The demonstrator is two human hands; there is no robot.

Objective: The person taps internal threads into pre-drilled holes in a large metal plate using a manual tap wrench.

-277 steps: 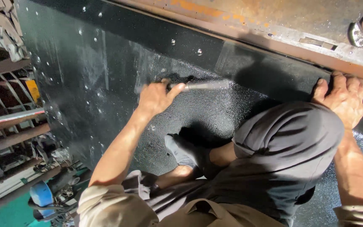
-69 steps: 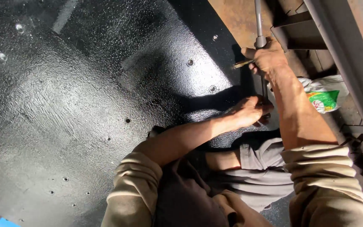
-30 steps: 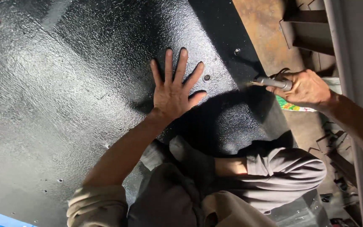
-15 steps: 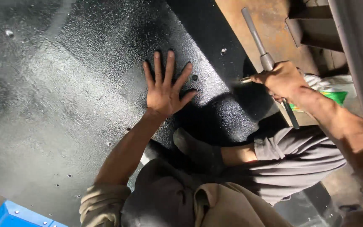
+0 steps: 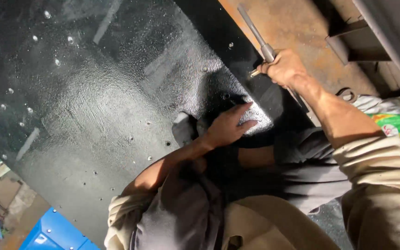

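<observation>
Gripping metal rod (image 5: 259, 37), right hand (image 5: 283, 67); left hand (image 5: 228, 126) on black panel (image 5: 93, 115).

Two hands: left hand (image 5: 230, 125), right hand (image 5: 283, 67). One metal rod tool (image 5: 258, 34). One black textured panel (image 5: 93, 106), many small holes, number unclear. One rusty steel plate (image 5: 302, 23). One colourful printed bag (image 5: 394, 122). One blue object (image 5: 54, 234).

Hard sunlight from right, glare on black sheet (image 5: 93, 115) (wet-looking sheen), deep shadows, slight blur.
</observation>
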